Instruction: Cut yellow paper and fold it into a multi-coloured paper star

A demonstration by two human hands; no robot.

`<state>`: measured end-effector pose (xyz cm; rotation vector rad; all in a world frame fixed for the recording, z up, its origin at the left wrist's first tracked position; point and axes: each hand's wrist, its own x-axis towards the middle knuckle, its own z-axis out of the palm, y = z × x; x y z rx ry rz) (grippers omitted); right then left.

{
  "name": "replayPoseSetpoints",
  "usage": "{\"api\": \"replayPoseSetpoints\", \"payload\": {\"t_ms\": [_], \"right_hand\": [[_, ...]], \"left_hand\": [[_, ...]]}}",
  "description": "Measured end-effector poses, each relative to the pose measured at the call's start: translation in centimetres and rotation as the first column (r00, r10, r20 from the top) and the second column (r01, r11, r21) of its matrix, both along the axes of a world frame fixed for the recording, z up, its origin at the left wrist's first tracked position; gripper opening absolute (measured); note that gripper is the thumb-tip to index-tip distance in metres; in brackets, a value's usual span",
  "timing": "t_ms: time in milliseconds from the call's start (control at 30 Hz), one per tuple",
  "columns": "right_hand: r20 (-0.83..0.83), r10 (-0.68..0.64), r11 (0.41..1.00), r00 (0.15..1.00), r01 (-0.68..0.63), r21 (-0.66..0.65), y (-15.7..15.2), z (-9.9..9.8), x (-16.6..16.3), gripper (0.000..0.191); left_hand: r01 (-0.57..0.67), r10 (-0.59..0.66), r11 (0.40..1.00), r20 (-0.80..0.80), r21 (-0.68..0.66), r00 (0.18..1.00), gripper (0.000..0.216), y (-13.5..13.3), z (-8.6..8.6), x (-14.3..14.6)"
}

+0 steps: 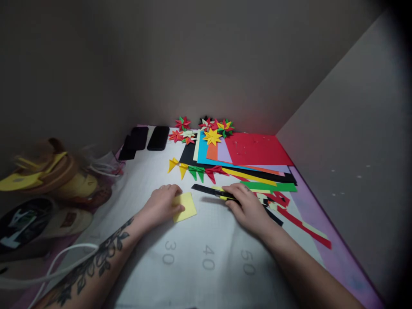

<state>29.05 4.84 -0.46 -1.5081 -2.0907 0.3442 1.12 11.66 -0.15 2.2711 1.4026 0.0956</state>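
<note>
My left hand [165, 201] pinches the left edge of a small pale yellow paper square [187, 207], thumb on top. A box cutter [209, 191] with a long dark blade and a yellow and black handle is in my right hand [246, 206]. Its blade points left, a little above and right of the square. Beyond my hands lies a row of folded paper points, yellow [173, 165], green [197, 172] and red [215, 173]. Cut paper strips and scraps [279, 201] lie under and beside my right hand.
Colored sheets, red [257, 148] uppermost, are stacked at the back right. Several folded paper stars [212, 137] sit by the wall. Two dark phone-like slabs [158, 138] lie back left. Caps [48, 223] and a white cable [69, 247] crowd the left side.
</note>
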Motion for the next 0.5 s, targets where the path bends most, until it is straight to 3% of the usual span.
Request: {"api": "replayPoseSetpoints", "payload": {"t_ms": [100, 200, 267, 333, 400, 500], "right_hand": [[-0.026, 0.018, 1.000, 0.999, -0.017, 0.011, -0.1, -1.1, -0.3, 0.031], [-0.040, -0.008, 0.998, 0.999, 0.011, 0.055, -0.5, -1.5, -0.4, 0.031], [-0.065, -0.055, 0.993, 0.996, 0.062, 0.100, -1.0, -1.3, -0.4, 0.032], [-0.072, -0.083, 0.985, 0.994, 0.093, 0.148, -1.4, -0.9, -0.5, 0.033], [-0.064, -0.076, 0.978, 0.995, 0.087, 0.188, -1.8, -0.4, -0.7, 0.034], [-0.055, -0.034, 0.975, 0.998, 0.045, 0.216, -2.4, 0.1, -1.3, 0.036]], "left_hand": [[0.047, -0.042, 0.997, 0.080, -0.063, 0.996, 0.017, 0.3, 0.1, 0.2], [0.054, -0.051, 0.999, 0.328, -0.001, 0.943, 0.013, 0.2, 0.2, 0.0], [-0.047, -0.013, 0.993, 0.483, 0.112, 0.876, 0.014, -0.2, 0.4, -0.3], [-0.148, -0.051, 0.945, 0.580, 0.291, 0.813, 0.010, -0.6, 0.7, -0.6], [-0.199, -0.124, 0.874, 0.600, 0.443, 0.791, 0.007, -0.9, 0.9, -0.9], [-0.204, -0.178, 0.808, 0.560, 0.552, 0.809, 0.008, -1.1, 1.0, -1.3]]}}
